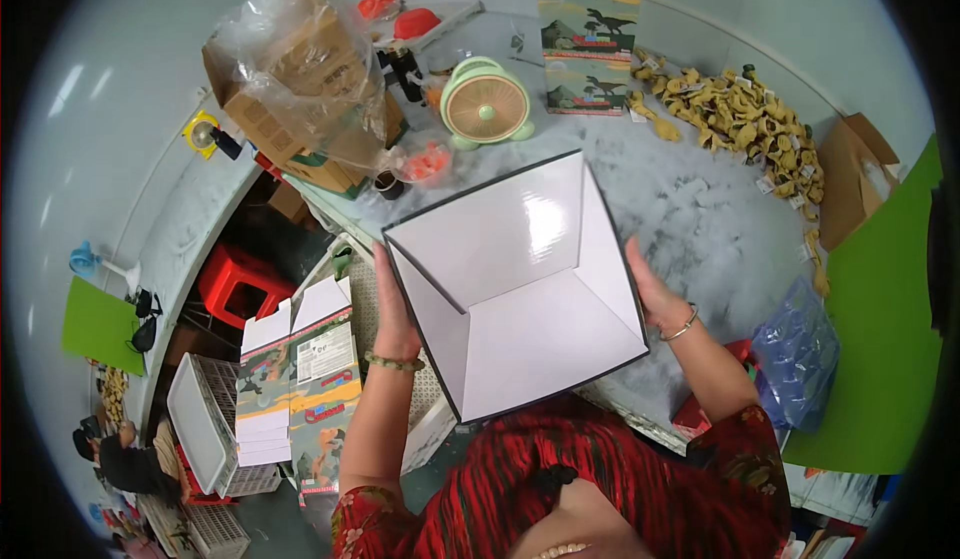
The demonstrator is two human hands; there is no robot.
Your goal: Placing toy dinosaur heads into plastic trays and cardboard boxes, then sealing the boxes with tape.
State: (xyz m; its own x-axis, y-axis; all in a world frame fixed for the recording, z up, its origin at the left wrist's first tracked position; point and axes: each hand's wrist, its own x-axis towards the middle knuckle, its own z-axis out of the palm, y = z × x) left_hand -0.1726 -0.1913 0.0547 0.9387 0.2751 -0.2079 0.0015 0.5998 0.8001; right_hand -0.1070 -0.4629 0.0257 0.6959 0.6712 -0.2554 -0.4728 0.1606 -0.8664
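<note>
I hold an open box [545,344] with a glossy white inside and a dark rim, tilted so that I look down into it. My left hand [393,304] presses flat along its left side, with the fingers partly hidden behind the wall. On the opposite side my right hand [652,287] grips the right wall, its fingers also partly out of sight. Beyond the box, on the marbled table [690,209], lies a heap of tan, tagged soft-looking pieces [740,119]. Printed dinosaur boxes [588,44] stand stacked at the back.
A green fan [486,107] and a tub of orange bits [427,164] stand beyond the box. A large carton with plastic wrap [300,79] is at the back left. Flattened printed cartons [325,374] lie lower left, by a white crate [195,424] and red stool [240,284].
</note>
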